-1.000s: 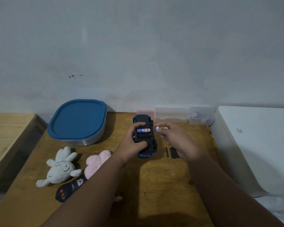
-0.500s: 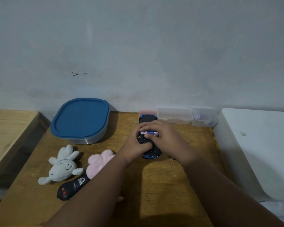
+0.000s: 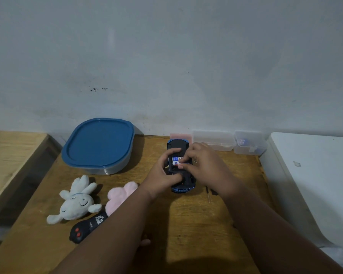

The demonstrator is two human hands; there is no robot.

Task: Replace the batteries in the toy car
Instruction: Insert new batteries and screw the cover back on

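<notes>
The blue toy car (image 3: 178,145) lies upside down on the wooden table (image 3: 186,224), its black underside up. My left hand (image 3: 162,173) grips the car from its left side. Two white-and-blue batteries (image 3: 176,161) lie side by side in the open compartment. The fingertips of my right hand (image 3: 204,165) press down on the batteries from the right. A thin screwdriver (image 3: 208,194) and a small black cover piece (image 3: 214,192) lie on the table just right of the car, partly hidden by my right wrist.
A blue-lidded container (image 3: 99,145) stands at the back left. A white plush (image 3: 77,202), a pink plush (image 3: 119,196) and a black remote (image 3: 87,228) lie front left. Clear plastic boxes (image 3: 214,139) line the wall. A white appliance (image 3: 315,184) borders the table's right edge.
My right hand carried a battery from beside the car over to the compartment and now presses it in beside the first one. My left hand kept hold of the car.
</notes>
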